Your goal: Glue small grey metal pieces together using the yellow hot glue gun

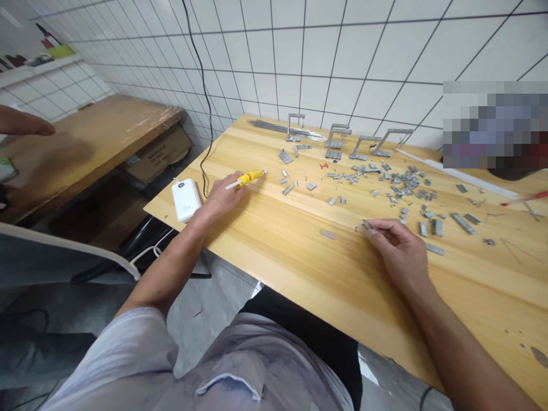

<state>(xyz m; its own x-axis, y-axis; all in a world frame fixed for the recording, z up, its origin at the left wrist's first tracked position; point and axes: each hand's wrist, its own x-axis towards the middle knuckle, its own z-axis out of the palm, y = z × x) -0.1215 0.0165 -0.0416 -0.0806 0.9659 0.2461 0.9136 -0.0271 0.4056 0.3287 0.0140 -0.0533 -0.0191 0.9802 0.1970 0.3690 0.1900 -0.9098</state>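
My left hand (225,195) is closed around a slim yellow tube (250,178) with a white tip, near the table's left side. The tube lies low over the wood, its far end pointing right. My right hand (400,248) rests on the table and pinches a small grey piece (366,225) between thumb and fingertips. A flat grey strip (328,234) lies on the wood to the left of that hand. Beyond it spreads a pile of small grey pieces (406,184). Several grey bracket-shaped assemblies (338,140) stand upright near the wall.
A white power bank (186,200) sits at the table's left edge beside a black cable (205,97). Thin metal rods (282,129) lie along the tiled wall. At the right is a red pen-like item (526,198). Another person's hand (25,121) reaches over a brown table (107,123).
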